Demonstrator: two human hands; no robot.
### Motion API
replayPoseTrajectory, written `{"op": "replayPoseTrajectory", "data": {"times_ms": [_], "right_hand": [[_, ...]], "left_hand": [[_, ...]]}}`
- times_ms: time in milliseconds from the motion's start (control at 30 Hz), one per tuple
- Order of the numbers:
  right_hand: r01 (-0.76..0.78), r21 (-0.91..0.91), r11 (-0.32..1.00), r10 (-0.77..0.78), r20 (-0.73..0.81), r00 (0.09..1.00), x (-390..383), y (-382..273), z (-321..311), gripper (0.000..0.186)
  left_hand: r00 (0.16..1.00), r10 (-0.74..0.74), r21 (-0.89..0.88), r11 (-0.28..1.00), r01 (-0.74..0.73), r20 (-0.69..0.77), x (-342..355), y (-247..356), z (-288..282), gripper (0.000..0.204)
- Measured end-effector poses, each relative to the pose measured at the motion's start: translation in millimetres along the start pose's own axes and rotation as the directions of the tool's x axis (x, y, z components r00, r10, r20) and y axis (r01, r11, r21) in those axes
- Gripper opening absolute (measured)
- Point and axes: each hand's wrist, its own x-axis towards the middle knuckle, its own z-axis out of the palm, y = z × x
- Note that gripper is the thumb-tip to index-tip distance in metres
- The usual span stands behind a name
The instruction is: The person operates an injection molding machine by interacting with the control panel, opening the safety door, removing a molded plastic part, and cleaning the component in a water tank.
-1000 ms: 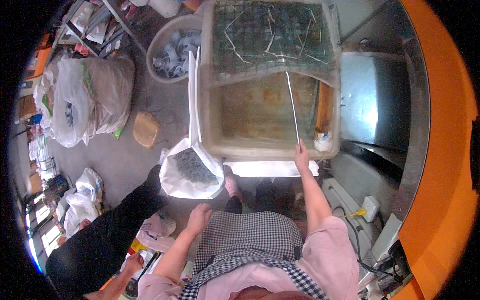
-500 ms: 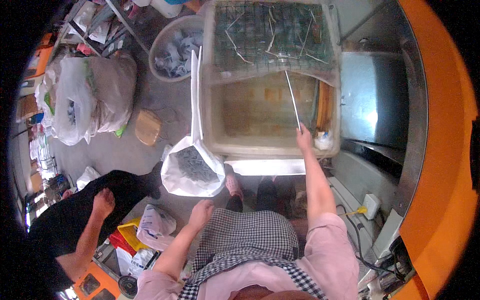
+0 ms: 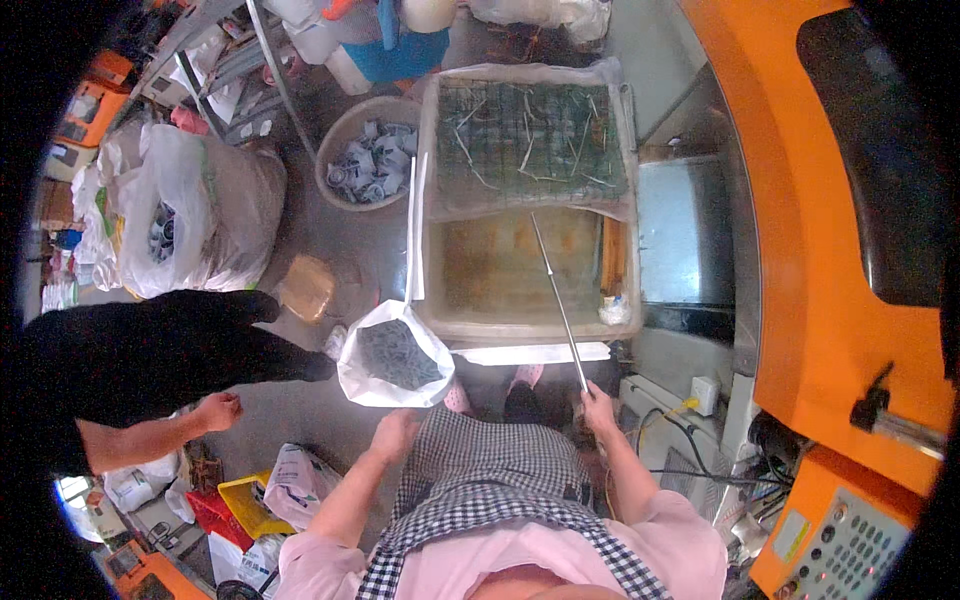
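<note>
My right hand [image 3: 596,408] is closed round the near end of a thin metal rod [image 3: 564,310], narrower toward its far tip. The rod slants forward over a large pale tub [image 3: 432,290], its tip close to the near edge of a green mesh [image 3: 520,130] covering the tub's far half. Brownish liquid seems to fill the near half. My left hand [image 3: 396,434] hangs curled beside my checked apron [image 3: 500,455], with nothing visible in it. Just ahead of it stands a white sack [image 3: 350,375], open at the top, holding many small grey pieces [image 3: 400,352].
At the left, another person's arm [image 3: 165,440] and dark clothing [image 3: 170,350] reach near the sack. A round basin [image 3: 325,165] of pale pieces stands beyond. Large plastic bags [image 3: 245,215] lie farther left. An orange machine [image 3: 780,250] and a cable [image 3: 690,435] border my right.
My right hand has drawn back toward me with the rod, and its tip has come away from the mesh's middle. The view has shifted. The other person has leaned farther in.
</note>
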Motion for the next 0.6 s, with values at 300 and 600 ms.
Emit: {"op": "replayPoseTrajectory", "data": {"times_ms": [300, 600], "right_hand": [[-0.052, 0.121, 0.991, 0.038, 0.116, 0.993, -87, -77, 8, 0.036], [0.394, -0.151, 0.907, -0.402, -0.021, 0.916, 10, -95, 131, 0.032]], "left_hand": [[0.994, -0.1, 0.062, 0.993, 0.103, -0.039, -51, -106, -3, 0.022], [0.937, -0.335, -0.252, 0.919, 0.304, -0.093, -95, -218, 11, 0.024]]}}
